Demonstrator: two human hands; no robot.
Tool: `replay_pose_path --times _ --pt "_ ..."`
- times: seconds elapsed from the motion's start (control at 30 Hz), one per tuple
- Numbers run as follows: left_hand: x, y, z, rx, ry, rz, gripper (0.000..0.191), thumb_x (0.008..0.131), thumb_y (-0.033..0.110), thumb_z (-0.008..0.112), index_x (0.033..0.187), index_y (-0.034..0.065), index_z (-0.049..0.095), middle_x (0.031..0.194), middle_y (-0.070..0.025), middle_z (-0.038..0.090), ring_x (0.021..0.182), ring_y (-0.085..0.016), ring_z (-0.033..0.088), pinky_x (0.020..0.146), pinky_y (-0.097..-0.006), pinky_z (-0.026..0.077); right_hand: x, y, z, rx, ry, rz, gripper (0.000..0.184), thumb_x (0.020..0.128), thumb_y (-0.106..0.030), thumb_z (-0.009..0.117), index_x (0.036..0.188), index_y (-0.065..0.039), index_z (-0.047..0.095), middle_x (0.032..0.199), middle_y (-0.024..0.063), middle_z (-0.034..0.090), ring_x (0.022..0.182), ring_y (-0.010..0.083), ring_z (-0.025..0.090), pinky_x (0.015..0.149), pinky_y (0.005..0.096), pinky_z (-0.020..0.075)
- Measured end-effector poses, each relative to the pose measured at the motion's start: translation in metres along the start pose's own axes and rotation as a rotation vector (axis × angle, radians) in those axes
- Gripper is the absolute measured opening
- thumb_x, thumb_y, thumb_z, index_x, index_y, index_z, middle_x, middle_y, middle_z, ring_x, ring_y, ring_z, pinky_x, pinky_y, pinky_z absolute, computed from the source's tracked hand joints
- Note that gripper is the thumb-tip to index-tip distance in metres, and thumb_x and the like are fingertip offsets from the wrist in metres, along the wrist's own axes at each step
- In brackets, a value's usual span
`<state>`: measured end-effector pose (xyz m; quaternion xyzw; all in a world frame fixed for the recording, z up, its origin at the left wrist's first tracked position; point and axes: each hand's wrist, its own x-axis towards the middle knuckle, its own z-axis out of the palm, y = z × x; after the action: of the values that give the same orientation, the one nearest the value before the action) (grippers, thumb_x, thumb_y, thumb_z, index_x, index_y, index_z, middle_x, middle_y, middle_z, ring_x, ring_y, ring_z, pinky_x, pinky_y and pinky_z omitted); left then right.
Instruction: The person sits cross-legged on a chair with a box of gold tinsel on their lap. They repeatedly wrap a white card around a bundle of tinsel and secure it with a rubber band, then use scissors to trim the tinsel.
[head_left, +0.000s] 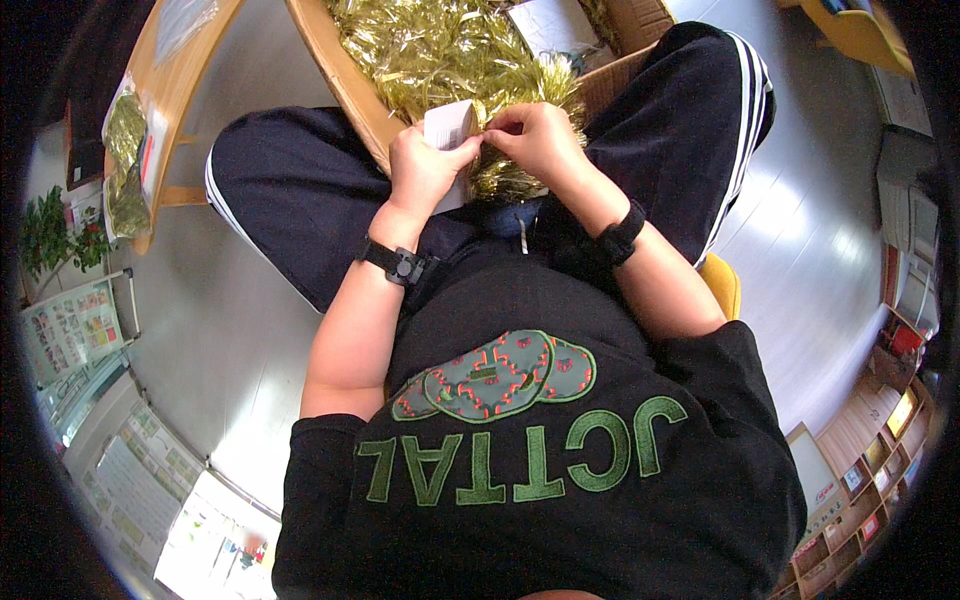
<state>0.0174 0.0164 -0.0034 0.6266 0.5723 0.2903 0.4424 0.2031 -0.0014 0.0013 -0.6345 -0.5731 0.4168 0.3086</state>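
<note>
My left hand (424, 166) grips a white card (448, 126) that bears a printed code, its thumb over the card's lower right edge. Close on the right, my right hand (536, 139) pinches with thumb and forefinger at the card's edge, beside gold tinsel (506, 174); what lies between those fingertips is too small to tell. Some of this tinsel hangs below the hands towards my lap. Beyond them, a cardboard box (341, 94) holds a large heap of gold tinsel (427, 49) and a white sheet or packet (551, 30).
The box stands between my spread knees, its near left wall close to my left hand. At the left is a wooden table (176, 82) with bagged gold tinsel (126, 169) on it. A yellow chair (721, 285) shows behind my right elbow.
</note>
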Motion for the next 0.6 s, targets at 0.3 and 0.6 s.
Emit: replay_pose_path --times 0.3,0.6 --pt "0.010 -0.022 0.007 -0.106 -0.035 -0.011 0.032 0.073 0.018 0.084 0.095 -0.0026 0.074 0.086 -0.0108 0.077 0.078 -0.017 0.073 0.072 -0.0323 0.057 0.005 0.011 0.008 -0.002 0.011 0.079 0.016 0.080 -0.016 0.075 0.083 0.000 0.075 0.070 0.0132 0.071 0.063 0.0205 0.070 0.062 0.0333 0.0560" --pt "0.011 -0.007 0.006 -0.087 -0.041 -0.047 0.037 0.072 0.018 0.086 0.099 -0.0040 0.073 0.086 -0.0123 0.076 0.078 -0.015 0.072 0.071 -0.0313 0.056 0.003 0.002 -0.002 -0.065 0.049 -0.030 0.016 0.079 -0.016 0.076 0.088 -0.003 0.075 0.084 0.0179 0.072 0.080 0.0350 0.070 0.074 0.0425 0.0562"
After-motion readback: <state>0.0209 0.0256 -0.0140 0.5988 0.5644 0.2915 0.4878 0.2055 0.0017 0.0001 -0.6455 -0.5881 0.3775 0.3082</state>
